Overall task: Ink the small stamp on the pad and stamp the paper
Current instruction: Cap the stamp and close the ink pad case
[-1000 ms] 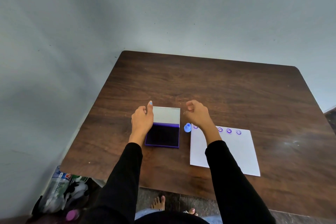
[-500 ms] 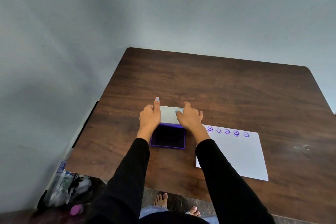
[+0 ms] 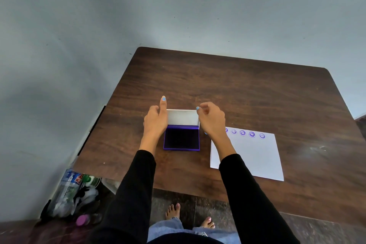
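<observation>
A purple ink pad (image 3: pixel 181 138) lies open on the brown wooden table (image 3: pixel 237 89), its dark pad facing up. Its white lid (image 3: pixel 182 117) stands nearly upright behind it. My left hand (image 3: pixel 155 121) holds the pad's left side, index finger straight along the lid's left edge. My right hand (image 3: pixel 212 121) pinches the lid's top right corner. The small blue stamp (image 3: pixel 206 133) shows only as a sliver under my right wrist. To the right lies the white paper (image 3: pixel 255 156) with a row of several purple smiley prints (image 3: pixel 242 132) along its far edge.
A grey wall runs along the table's far and left sides. On the floor at the lower left sits a bag of plastic bottles (image 3: pixel 73 194). My bare feet (image 3: pixel 173 212) stand under the table's near edge.
My right hand left the stamp beside the paper and moved left onto the lid. The lid has risen from lying flat to nearly upright. My left hand stayed at the pad.
</observation>
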### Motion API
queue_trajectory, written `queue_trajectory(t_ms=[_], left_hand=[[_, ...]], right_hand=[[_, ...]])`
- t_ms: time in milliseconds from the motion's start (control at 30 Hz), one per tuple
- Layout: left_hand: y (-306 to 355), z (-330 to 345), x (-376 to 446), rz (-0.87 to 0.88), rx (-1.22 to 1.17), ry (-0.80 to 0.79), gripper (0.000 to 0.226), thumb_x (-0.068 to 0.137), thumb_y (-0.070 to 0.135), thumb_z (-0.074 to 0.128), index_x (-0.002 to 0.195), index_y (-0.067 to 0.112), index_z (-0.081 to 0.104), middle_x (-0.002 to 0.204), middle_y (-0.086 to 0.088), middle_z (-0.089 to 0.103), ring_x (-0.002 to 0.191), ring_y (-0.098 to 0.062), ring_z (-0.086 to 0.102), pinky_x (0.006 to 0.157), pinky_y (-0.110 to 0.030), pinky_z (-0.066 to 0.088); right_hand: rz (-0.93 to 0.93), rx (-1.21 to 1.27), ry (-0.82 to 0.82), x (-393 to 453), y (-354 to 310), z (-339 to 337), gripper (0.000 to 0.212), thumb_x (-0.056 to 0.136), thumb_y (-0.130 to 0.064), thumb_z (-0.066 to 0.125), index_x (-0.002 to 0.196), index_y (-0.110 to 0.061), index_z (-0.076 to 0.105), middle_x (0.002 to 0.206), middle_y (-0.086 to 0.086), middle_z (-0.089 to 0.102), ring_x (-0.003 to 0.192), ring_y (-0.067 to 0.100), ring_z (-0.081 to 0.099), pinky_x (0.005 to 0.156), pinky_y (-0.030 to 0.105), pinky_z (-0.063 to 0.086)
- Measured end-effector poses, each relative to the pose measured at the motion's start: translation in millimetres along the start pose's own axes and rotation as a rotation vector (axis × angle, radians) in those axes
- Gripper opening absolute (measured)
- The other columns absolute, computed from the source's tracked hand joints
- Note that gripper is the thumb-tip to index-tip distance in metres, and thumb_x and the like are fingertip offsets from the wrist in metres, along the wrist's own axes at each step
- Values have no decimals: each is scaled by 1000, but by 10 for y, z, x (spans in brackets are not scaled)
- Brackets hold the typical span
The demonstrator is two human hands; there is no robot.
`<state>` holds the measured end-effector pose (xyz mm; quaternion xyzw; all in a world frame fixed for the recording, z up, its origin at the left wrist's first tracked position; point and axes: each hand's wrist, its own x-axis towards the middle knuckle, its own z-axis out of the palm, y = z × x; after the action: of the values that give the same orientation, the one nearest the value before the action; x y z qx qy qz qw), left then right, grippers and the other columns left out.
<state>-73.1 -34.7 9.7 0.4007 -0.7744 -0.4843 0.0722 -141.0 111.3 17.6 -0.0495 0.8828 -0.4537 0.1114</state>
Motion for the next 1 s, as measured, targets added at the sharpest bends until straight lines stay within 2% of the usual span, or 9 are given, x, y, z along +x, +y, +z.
queue_trajectory(t_ms=[67, 133, 233, 300, 400, 500, 700, 1000], left_hand=[[-30, -41, -76, 22, 16, 10, 68, 89, 69, 23, 88, 9, 55, 100, -10, 61, 102, -29, 54, 89, -41, 41], [-61, -78, -144, 21, 32, 11, 63, 90, 69, 23, 71, 15, 51, 83, -5, 59, 94, -28, 55, 83, -39, 40], [-115, -100, -231, -10, 49, 5, 65, 90, 69, 23, 64, 14, 48, 74, -4, 60, 83, -25, 55, 76, -37, 37], [-173, -89, -289, -25, 55, -5, 64, 90, 68, 24, 62, 14, 44, 78, -7, 64, 83, -25, 56, 74, -37, 37], [-268, -56, -364, -50, 67, -31, 64, 90, 68, 26, 63, 13, 45, 85, -12, 67, 87, -27, 57, 76, -37, 38], [-348, -30, -394, -61, 70, -53, 64, 90, 67, 27, 61, 12, 44, 82, -10, 64, 88, -29, 56, 78, -38, 39], [-490, 18, -426, -71, 61, -65, 74, 91, 65, 29, 87, 0, 64, 87, -9, 65, 93, -28, 56, 78, -37, 39], [-478, 52, -391, -89, 23, -34, 59, 92, 63, 30, 78, 11, 54, 68, 2, 53, 87, -26, 53, 77, -36, 37]], right_hand=[[-17, -21, -8, -92, 21, -53, 20, 89, -25, 56, 101, -15, 68, 104, 4, 71, 99, 22, 63, 82, 28, 45], [-20, -49, -41, -165, 51, -100, 17, 87, -22, 57, 93, -14, 71, 99, 6, 73, 97, 24, 64, 85, 31, 48], [20, -65, -148, -253, 100, -127, 11, 83, -13, 58, 84, -16, 69, 91, 12, 73, 92, 30, 66, 90, 40, 52], [52, -93, -191, -310, 139, -111, 12, 80, -7, 59, 83, -17, 67, 92, 16, 72, 93, 33, 66, 90, 40, 52], [84, -153, -205, -393, 213, -44, 20, 78, -3, 57, 93, -12, 68, 100, 18, 70, 100, 32, 63, 87, 31, 49], [88, -214, -227, -472, 279, 28, 28, 80, -1, 53, 101, -12, 66, 107, 15, 67, 104, 31, 59, 82, 28, 44], [70, -266, -233, -538, 374, 104, 28, 82, -3, 56, 108, -10, 62, 113, 18, 63, 105, 33, 58, 87, 33, 45], [39, -297, -216, -580, 334, 204, 19, 85, -4, 57, 103, -1, 61, 115, 19, 62, 105, 34, 57, 84, 34, 47]])
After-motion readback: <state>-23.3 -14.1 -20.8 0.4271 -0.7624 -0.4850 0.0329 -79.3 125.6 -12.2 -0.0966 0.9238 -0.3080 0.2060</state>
